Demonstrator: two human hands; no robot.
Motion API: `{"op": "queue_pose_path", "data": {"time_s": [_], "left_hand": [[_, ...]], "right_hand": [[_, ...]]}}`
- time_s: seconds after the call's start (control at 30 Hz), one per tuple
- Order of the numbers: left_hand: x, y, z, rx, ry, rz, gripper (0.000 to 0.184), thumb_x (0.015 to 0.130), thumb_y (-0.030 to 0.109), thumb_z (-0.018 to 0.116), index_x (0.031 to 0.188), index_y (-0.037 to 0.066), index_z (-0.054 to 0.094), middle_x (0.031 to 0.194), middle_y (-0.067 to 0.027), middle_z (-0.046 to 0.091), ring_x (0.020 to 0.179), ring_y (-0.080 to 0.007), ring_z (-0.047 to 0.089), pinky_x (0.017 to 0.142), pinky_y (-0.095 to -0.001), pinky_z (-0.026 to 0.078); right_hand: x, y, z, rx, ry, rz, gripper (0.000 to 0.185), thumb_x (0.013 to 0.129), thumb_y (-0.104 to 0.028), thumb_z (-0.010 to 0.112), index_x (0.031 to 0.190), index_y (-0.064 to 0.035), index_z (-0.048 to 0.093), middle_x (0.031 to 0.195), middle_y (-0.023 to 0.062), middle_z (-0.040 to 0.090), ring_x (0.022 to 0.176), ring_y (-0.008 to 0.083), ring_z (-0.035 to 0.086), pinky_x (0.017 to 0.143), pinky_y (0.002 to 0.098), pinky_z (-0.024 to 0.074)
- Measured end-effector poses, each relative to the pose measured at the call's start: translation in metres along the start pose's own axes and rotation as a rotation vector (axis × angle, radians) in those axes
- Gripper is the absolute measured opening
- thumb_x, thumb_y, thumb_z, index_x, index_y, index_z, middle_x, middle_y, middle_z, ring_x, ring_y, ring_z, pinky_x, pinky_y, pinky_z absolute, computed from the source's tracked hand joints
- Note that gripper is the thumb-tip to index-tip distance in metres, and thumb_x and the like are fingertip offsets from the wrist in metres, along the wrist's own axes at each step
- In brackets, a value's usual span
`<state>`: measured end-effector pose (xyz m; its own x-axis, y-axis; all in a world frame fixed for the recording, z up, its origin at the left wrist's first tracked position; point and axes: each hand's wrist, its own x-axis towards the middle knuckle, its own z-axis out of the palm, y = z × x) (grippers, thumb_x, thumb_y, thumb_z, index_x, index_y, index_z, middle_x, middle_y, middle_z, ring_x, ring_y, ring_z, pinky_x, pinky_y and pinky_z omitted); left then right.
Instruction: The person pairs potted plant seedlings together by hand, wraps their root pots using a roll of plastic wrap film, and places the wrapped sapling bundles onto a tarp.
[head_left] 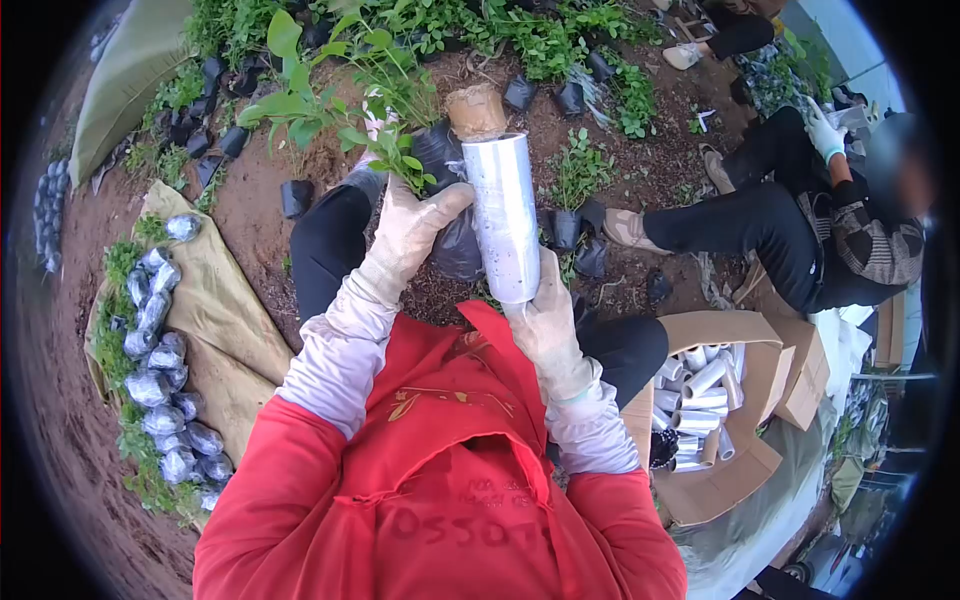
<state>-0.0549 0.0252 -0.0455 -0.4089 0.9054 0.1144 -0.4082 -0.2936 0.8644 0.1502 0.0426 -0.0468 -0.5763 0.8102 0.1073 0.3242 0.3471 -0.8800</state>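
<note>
My left hand (410,225), in a pale work glove, is wrapped round black-bagged seedlings (436,155) whose leafy stems rise up and to the left. My right hand (548,325), gloved too, grips the lower end of a roll of clear plastic film (503,220). The roll's brown cardboard core (476,110) sticks out at its top end. Roll and bags are side by side in front of my red apron (440,400). My left thumb lies close to the roll's edge.
An open cardboard box (735,480) of film rolls stands at the right. Wrapped seedling bundles (165,385) line a tan cloth (235,330) at the left. Potted seedlings (580,175) stand on the soil ahead. A seated co-worker (780,220) is at the right, another person's leg behind.
</note>
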Motion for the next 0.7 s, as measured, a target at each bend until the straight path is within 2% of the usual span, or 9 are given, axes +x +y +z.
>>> {"op": "queue_pose_path", "data": {"time_s": [0.17, 0.23, 0.27, 0.3, 0.43, 0.53, 0.6, 0.67, 0.7], "left_hand": [[-0.004, -0.006, 0.005, 0.021, 0.075, 0.027, 0.057, 0.083, 0.007, 0.072, 0.131, 0.001, 0.041, 0.115, -0.0072, 0.056, 0.1, -0.0132, 0.057, 0.089, -0.0286, 0.048], [-0.014, 0.006, 0.007, 0.049, 0.07, -0.026, 0.067, 0.084, 0.004, 0.07, 0.139, 0.002, 0.031, 0.117, -0.0077, 0.055, 0.1, -0.0123, 0.056, 0.089, -0.0282, 0.048], [-0.019, 0.008, 0.009, -0.003, 0.066, -0.042, 0.069, 0.084, 0.004, 0.069, 0.14, 0.003, 0.029, 0.117, -0.0078, 0.054, 0.099, -0.0122, 0.056, 0.089, -0.0282, 0.048], [-0.022, 0.01, 0.01, -0.056, 0.063, -0.058, 0.071, 0.085, 0.004, 0.069, 0.142, 0.003, 0.027, 0.118, -0.0079, 0.054, 0.099, -0.0122, 0.055, 0.089, -0.0282, 0.048], [-0.03, 0.033, 0.022, -0.217, 0.022, -0.085, 0.071, 0.084, 0.003, 0.069, 0.142, 0.006, 0.028, 0.115, -0.0068, 0.056, 0.096, -0.0129, 0.057, 0.088, -0.0289, 0.048], [-0.041, 0.042, 0.034, -0.122, -0.019, -0.127, 0.059, 0.083, 0.003, 0.07, 0.133, 0.006, 0.041, 0.114, -0.0052, 0.058, 0.097, -0.0121, 0.057, 0.088, -0.0291, 0.047], [-0.035, 0.042, 0.042, 0.051, -0.024, -0.032, 0.052, 0.081, 0.004, 0.072, 0.126, 0.005, 0.046, 0.11, -0.0045, 0.059, 0.096, -0.012, 0.057, 0.087, -0.0296, 0.048], [-0.016, 0.049, 0.039, 0.086, -0.071, 0.005, 0.052, 0.081, 0.004, 0.072, 0.126, 0.003, 0.045, 0.107, -0.0042, 0.059, 0.095, -0.0124, 0.057, 0.086, -0.0297, 0.048], [-0.003, 0.054, 0.034, 0.106, -0.089, 0.025, 0.052, 0.081, 0.004, 0.072, 0.125, 0.002, 0.045, 0.106, -0.004, 0.06, 0.094, -0.0125, 0.056, 0.086, -0.0298, 0.048]], "right_hand": [[0.007, -0.022, -0.029, -0.027, 0.099, 0.039, 0.058, 0.086, -0.038, 0.065, 0.126, -0.0002, 0.045, 0.113, 0.019, 0.058, 0.103, 0.0311, 0.062, 0.088, 0.0377, 0.0476], [0.017, -0.018, -0.052, 0.124, 0.229, 0.081, 0.056, 0.086, -0.036, 0.067, 0.122, 0.0015, 0.046, 0.091, 0.0102, 0.062, 0.071, 0.0153, 0.061, 0.063, 0.0268, 0.0489], [0.023, -0.02, -0.06, 0.279, 0.243, 0.083, 0.055, 0.085, -0.036, 0.068, 0.12, 0.0013, 0.047, 0.079, 0.0034, 0.06, 0.058, 0.0071, 0.053, 0.051, 0.021, 0.0432], [0.029, -0.01, -0.069, 0.322, 0.268, 0.109, 0.057, 0.084, -0.039, 0.069, 0.12, 0.0001, 0.047, 0.076, 0.002, 0.058, 0.056, 0.0063, 0.053, 0.049, 0.0203, 0.0441], [0.05, 0.016, -0.08, 0.433, 0.253, 0.159, 0.058, 0.083, -0.043, 0.069, 0.119, -0.0023, 0.047, 0.075, 0.0007, 0.057, 0.059, 0.0081, 0.056, 0.051, 0.0221, 0.0478], [0.067, 0.067, -0.046, 0.366, -0.006, 0.229, 0.05, 0.084, -0.033, 0.065, 0.118, -0.0012, 0.047, 0.074, 0.0026, 0.057, 0.06, 0.0138, 0.058, 0.051, 0.0273, 0.0469], [0.067, 0.12, 0.001, -0.202, -0.136, -0.367, 0.045, 0.083, -0.026, 0.061, 0.117, 0.0012, 0.047, 0.078, 0.0111, 0.063, 0.063, 0.0242, 0.062, 0.053, 0.0347, 0.0483], [0.035, 0.081, 0.024, -0.648, -0.344, -0.418, 0.046, 0.082, -0.021, 0.058, 0.119, 0.0032, 0.047, 0.085, 0.0199, 0.066, 0.069, 0.0327, 0.065, 0.059, 0.0422, 0.0505], [0.016, 0.02, 0.018, -0.543, -0.519, 0.084, 0.047, 0.081, -0.02, 0.057, 0.121, 0.0036, 0.047, 0.088, 0.0236, 0.066, 0.072, 0.0355, 0.065, 0.063, 0.0452, 0.0517]]}}
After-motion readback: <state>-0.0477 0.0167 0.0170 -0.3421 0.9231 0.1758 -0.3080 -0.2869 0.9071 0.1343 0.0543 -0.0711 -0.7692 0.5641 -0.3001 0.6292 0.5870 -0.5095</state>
